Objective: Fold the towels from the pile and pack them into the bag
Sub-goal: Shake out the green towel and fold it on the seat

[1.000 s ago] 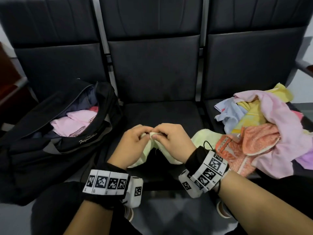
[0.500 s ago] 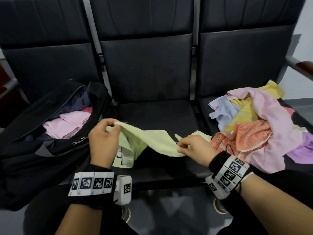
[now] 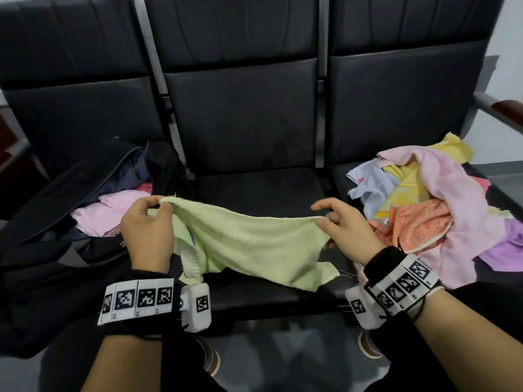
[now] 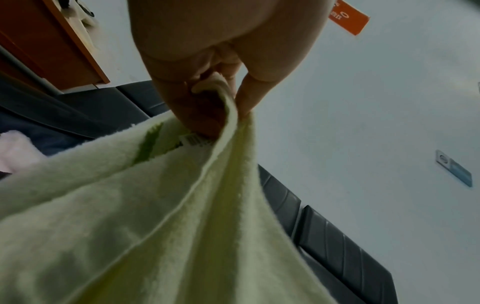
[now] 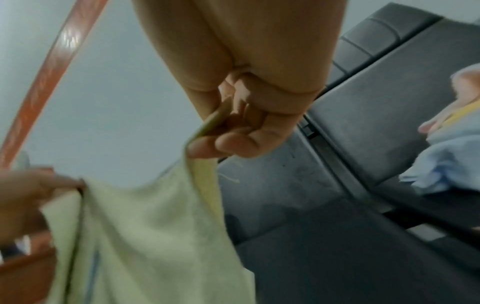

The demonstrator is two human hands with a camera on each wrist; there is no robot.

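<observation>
Towel (image 3: 249, 244) stretched between both hands

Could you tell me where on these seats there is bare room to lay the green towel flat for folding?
The middle seat is bare, bordered by the black bag on the left and the towel pile on the right. Both outer seats are crowded. The green towel, held by the left hand and right hand, hangs over that seat's front.
</observation>
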